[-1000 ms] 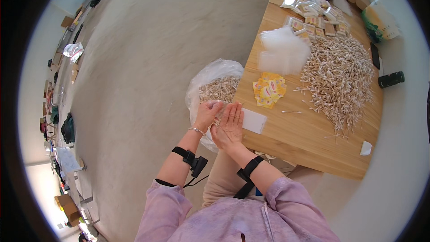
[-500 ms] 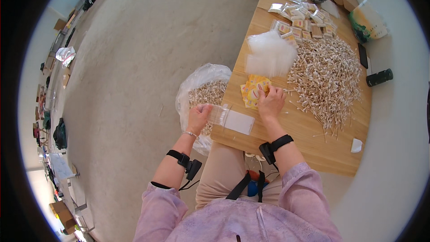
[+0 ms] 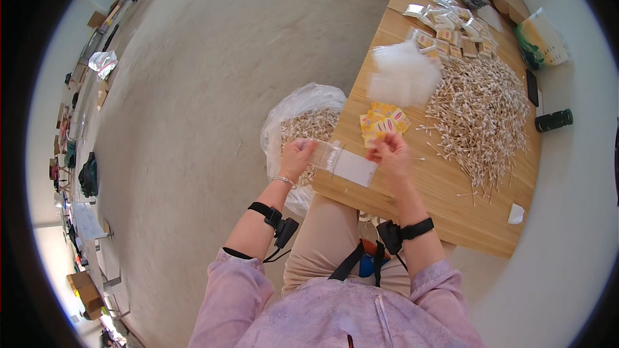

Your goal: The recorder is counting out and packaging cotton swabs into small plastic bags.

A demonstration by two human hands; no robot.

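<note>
At a wooden table above grey floor, the left hand pinches a swab packet. The right hand is half curled, its hold unclear.

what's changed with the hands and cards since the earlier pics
The right hand let go of the clear packet, reached right to the yellow cards, and has now drawn back left and nearer the body, seemingly pinching one. The left hand kept hold of the packet; the white rectangle and swab pile stayed put.
</note>
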